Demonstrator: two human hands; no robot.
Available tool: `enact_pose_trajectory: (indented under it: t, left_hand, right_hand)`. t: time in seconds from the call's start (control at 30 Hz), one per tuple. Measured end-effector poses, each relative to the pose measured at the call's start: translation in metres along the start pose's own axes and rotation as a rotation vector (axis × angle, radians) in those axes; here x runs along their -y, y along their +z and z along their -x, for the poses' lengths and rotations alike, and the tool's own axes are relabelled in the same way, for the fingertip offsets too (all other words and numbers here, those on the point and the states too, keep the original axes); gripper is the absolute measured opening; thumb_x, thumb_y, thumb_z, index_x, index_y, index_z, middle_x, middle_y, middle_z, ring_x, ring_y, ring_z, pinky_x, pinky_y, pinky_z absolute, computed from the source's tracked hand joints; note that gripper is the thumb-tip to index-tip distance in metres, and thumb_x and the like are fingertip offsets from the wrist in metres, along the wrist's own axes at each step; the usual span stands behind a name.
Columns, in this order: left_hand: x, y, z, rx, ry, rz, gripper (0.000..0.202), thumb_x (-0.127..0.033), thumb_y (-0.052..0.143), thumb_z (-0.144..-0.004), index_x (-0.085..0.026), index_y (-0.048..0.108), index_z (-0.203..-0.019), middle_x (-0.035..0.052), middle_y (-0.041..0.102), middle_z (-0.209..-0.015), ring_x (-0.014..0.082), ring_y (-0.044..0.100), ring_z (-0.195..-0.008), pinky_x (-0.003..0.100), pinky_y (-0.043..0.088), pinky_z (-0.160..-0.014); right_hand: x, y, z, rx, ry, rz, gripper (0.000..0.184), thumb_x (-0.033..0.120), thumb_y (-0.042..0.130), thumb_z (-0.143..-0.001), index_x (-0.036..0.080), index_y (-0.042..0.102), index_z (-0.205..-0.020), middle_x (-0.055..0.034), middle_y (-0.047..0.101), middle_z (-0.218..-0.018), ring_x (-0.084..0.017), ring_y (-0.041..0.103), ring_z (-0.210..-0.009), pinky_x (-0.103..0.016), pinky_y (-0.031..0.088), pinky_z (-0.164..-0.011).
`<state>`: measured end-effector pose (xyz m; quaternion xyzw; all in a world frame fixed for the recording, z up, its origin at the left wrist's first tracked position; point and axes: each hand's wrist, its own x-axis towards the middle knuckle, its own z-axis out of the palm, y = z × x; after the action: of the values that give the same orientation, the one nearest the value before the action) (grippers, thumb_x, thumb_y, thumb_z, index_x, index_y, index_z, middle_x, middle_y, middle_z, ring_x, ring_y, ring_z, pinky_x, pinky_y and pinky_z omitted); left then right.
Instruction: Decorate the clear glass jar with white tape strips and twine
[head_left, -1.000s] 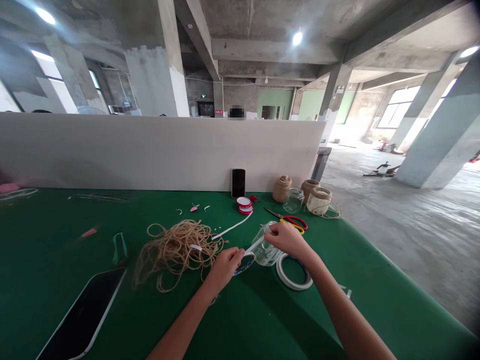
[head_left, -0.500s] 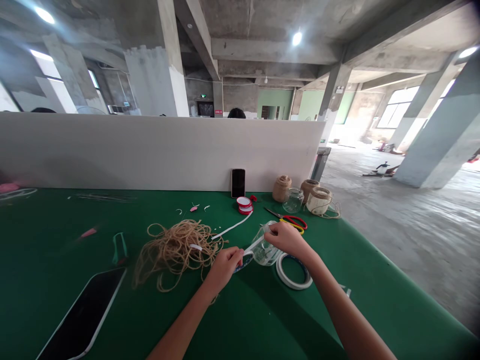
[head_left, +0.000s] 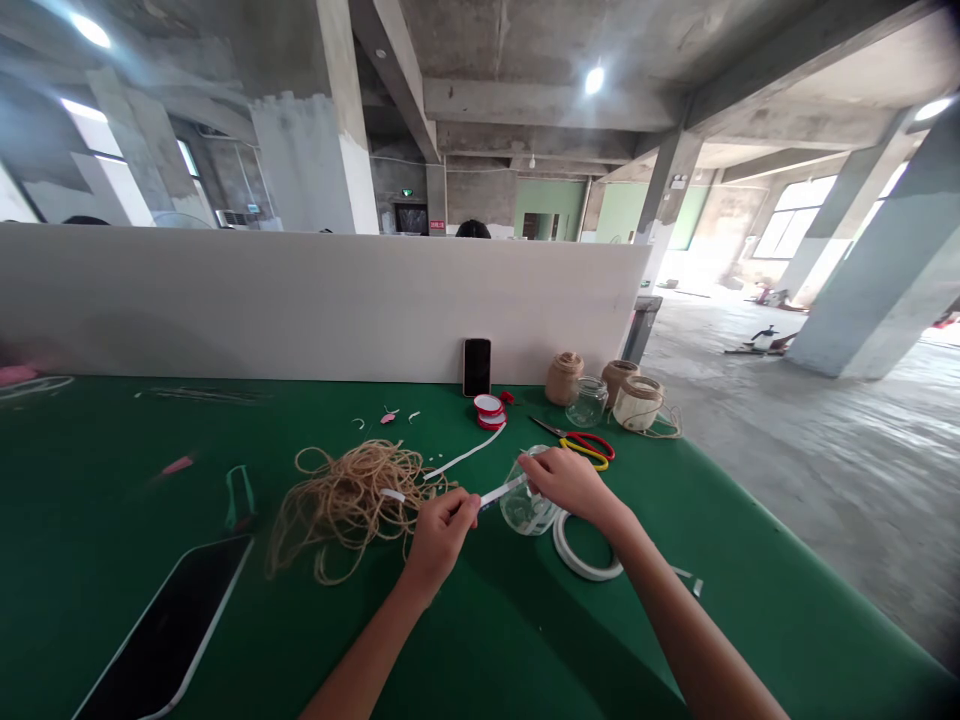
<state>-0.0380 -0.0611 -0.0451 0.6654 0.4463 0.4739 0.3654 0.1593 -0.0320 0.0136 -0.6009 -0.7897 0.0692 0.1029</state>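
Left hand has moved back and now pinches a white tape strip tight toward the glass jar, while right hand stays grasping the jar top.

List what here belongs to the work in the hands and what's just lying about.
In use: left hand, white tape strip, glass jar, right hand, white tape roll.
Lying about: loose jute twine, scissors, upright phone, black tablet.

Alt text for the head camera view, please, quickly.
On a green table, the left hand pinches a white strip that reaches a glass jar held by the right hand. A tangle of twine lies left; a white tape roll and scissors sit nearby.
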Motion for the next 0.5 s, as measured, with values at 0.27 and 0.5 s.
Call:
enact_pose_trajectory:
  t: [0.27, 0.5]
  left_hand:
    - [-0.001, -0.011, 0.003, -0.191, 0.117, -0.025, 0.036, -0.035, 0.04, -0.083, -0.02, 0.036, -0.05, -0.0034, 0.033, -0.049, 0.011, 0.034, -0.047, 0.025, 0.027, -0.049]
    - [-0.001, -0.016, 0.002, -0.048, 0.213, -0.192, 0.035, -0.03, 0.041, -0.085, -0.019, 0.04, -0.052, -0.0032, 0.035, -0.048, 0.0112, 0.036, -0.046, 0.025, 0.026, -0.05]
  right_hand:
    - [-0.005, -0.001, -0.003, 0.013, 0.01, 0.09, 0.022, 0.021, 0.04, -0.088, 0.019, 0.058, -0.076, -0.0035, 0.06, -0.074, -0.014, 0.055, -0.067, -0.023, 0.021, -0.052]
    - [-0.014, -0.002, -0.015, 0.033, 0.037, -0.118, 0.028, 0.019, 0.04, -0.087, 0.017, 0.055, -0.064, -0.0016, 0.06, -0.068, -0.012, 0.052, -0.064, -0.021, 0.026, -0.056]
